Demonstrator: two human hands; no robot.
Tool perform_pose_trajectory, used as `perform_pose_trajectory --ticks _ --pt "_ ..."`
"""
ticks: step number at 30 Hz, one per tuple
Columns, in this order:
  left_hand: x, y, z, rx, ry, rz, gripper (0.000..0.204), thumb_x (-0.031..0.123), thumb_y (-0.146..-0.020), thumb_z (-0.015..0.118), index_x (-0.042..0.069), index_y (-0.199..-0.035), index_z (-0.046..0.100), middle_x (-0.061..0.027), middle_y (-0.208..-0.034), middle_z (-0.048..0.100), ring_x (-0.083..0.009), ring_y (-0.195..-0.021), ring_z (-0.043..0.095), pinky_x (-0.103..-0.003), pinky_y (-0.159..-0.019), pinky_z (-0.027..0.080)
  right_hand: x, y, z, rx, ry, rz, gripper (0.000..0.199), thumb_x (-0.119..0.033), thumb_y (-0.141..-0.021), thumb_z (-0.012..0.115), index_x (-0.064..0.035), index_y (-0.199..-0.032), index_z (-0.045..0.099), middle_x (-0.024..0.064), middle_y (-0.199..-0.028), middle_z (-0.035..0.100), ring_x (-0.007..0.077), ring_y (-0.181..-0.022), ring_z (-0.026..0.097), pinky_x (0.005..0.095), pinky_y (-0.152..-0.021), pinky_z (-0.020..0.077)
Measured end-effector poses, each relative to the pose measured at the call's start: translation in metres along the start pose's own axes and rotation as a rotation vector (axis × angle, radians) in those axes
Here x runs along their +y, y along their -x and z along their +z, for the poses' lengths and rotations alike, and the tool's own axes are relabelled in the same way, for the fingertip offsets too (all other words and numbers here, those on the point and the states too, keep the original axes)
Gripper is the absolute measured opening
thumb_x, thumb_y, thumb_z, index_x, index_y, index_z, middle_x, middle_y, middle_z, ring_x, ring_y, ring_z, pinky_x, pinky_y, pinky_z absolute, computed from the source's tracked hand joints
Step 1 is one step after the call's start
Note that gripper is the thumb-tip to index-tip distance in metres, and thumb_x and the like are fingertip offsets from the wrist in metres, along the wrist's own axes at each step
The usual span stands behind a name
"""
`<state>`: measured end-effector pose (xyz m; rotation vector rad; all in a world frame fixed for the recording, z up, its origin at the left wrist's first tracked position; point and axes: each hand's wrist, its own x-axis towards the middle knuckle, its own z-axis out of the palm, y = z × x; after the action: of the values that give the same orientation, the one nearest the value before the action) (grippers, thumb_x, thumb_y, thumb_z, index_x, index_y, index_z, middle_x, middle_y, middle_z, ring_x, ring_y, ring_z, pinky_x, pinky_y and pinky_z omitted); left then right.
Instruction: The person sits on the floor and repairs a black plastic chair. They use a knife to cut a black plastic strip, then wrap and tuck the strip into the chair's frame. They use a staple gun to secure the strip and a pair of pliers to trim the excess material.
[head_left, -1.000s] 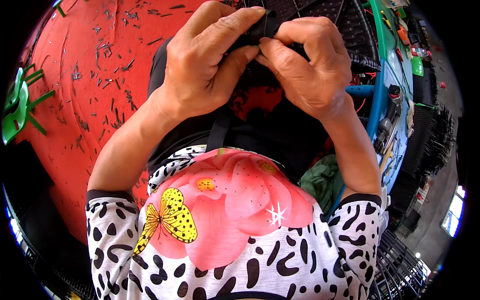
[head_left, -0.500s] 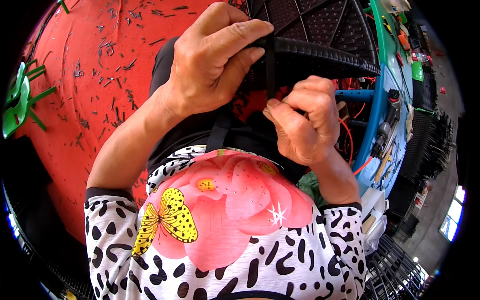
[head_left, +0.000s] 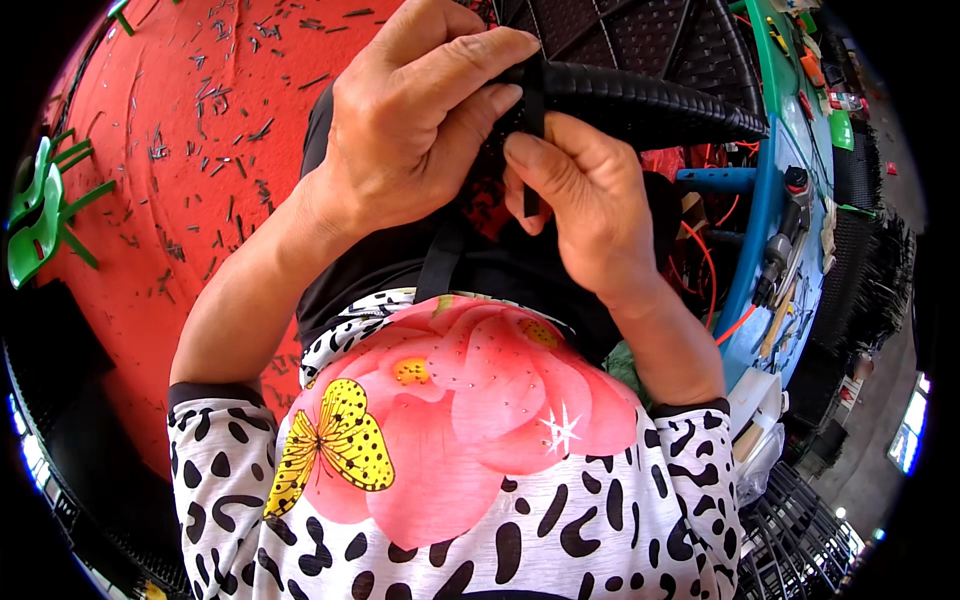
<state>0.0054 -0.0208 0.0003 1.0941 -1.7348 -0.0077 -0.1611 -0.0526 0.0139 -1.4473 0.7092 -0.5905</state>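
Note:
A dark woven wicker piece (head_left: 690, 50) lies at the top, with a thick strip-wrapped rim (head_left: 640, 92) along its near side. Over that rim hangs a flat black strip (head_left: 534, 92). My left hand (head_left: 415, 115) is closed at the rim, pinching the strip between thumb and forefinger near its upper part. Lower down, my right hand (head_left: 585, 185) is closed on the same strip, its thumb pressing from the front. The strip's loose end shows below that thumb. My left fingers hide the rim's left end.
Black offcuts (head_left: 212, 100) litter the red floor covering (head_left: 150, 300) at left, near green plastic chairs (head_left: 40, 225). At right, a blue-edged table (head_left: 745, 290) carries a power tool (head_left: 785, 240) and hand tools. An orange hose (head_left: 712, 270) runs beside it.
My right hand has moved up and left along the strip, closer to my left hand and the rim. My left hand keeps its pinch and has shifted slightly left.

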Motion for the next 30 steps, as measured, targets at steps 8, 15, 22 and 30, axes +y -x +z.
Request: perform_pose_trajectory --ticks 8,15,22,30 --pt "-0.028 0.011 0.010 0.058 -0.021 0.193 0.027 0.005 -0.080 0.063 -0.006 -0.105 0.064 -0.0132 -0.078 0.055 -0.0205 -0.061 0.052 -0.029 -0.052 0.042 0.031 0.004 -0.005 0.077 0.539 -0.577 0.023 -0.010 -0.091 0.058 0.0003 -0.074 0.048 0.0041 -0.060 0.043 0.0112 -0.050 0.037 0.0251 -0.045 0.0314" --pt "-0.030 0.008 0.015 0.121 0.018 0.239 0.027 0.014 -0.084 0.065 -0.006 -0.102 0.064 -0.0127 -0.080 0.060 -0.0197 -0.063 0.053 -0.028 -0.053 0.043 0.051 0.010 -0.003 0.081 0.519 -0.613 0.020 -0.006 -0.087 0.061 0.0009 -0.074 0.048 0.0092 -0.063 0.046 0.0206 -0.049 0.040 0.0282 -0.045 0.0346" --pt "-0.027 0.010 0.007 0.039 -0.042 0.200 0.023 0.012 -0.081 0.067 -0.005 -0.097 0.065 -0.0111 -0.076 0.058 -0.0201 -0.061 0.053 -0.029 -0.052 0.042 0.077 -0.004 0.002 0.234 0.574 -0.738 0.028 -0.015 -0.082 0.067 -0.0047 -0.067 0.046 0.0111 -0.059 0.041 0.0285 -0.046 0.043 0.0355 -0.041 0.0344" --pt "-0.011 -0.005 0.007 0.054 0.037 0.131 0.016 0.002 -0.075 0.068 -0.003 -0.090 0.065 -0.0128 -0.074 0.057 -0.0217 -0.061 0.053 -0.030 -0.054 0.042 0.066 0.002 -0.005 0.118 0.294 -0.450 0.025 -0.011 -0.085 0.066 -0.0023 -0.068 0.050 0.0050 -0.061 0.047 0.0156 -0.051 0.045 0.0275 -0.048 0.0371"
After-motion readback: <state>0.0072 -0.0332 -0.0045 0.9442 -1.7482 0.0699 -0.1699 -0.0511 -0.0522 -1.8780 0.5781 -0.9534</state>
